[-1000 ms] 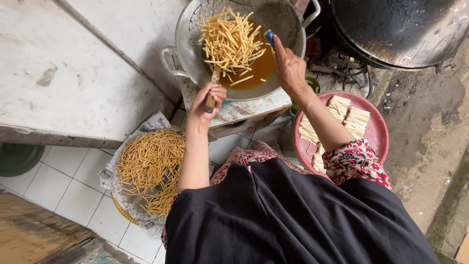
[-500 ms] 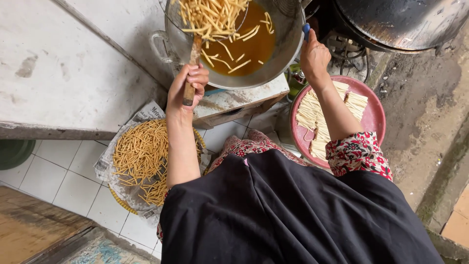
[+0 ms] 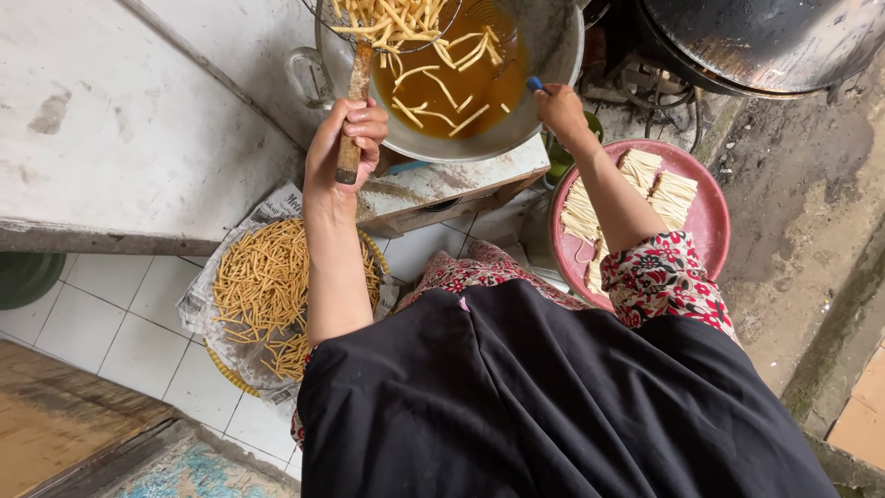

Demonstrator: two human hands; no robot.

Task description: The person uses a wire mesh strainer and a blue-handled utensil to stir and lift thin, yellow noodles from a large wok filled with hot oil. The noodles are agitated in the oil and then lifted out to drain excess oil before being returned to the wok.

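Left hand [image 3: 343, 148] grips wooden skimmer handle [image 3: 354, 111], sticks [image 3: 392, 20] lifted so oil [image 3: 461, 78] drains into wok [image 3: 544, 111]. Right hand [image 3: 559, 109] closed on blue tool [image 3: 535, 84] at rim.

The oil [image 3: 461, 88] in my grey metal wok [image 3: 544, 101] is amber brown, and the strips [image 3: 433, 83] floating in it are pale yellow. The skimmer handle [image 3: 353, 111] in my left hand [image 3: 343, 152] is brown wood. Right of the wok, the round tray [image 3: 710, 221] is pink, with cream-white raw strips [image 3: 659, 189]. Below the wok, the fried sticks [image 3: 263, 286] are golden orange on grey newsprint [image 3: 198, 304]. My sleeve [image 3: 664, 272] is red and white floral; my skirt [image 3: 553, 397] is black.
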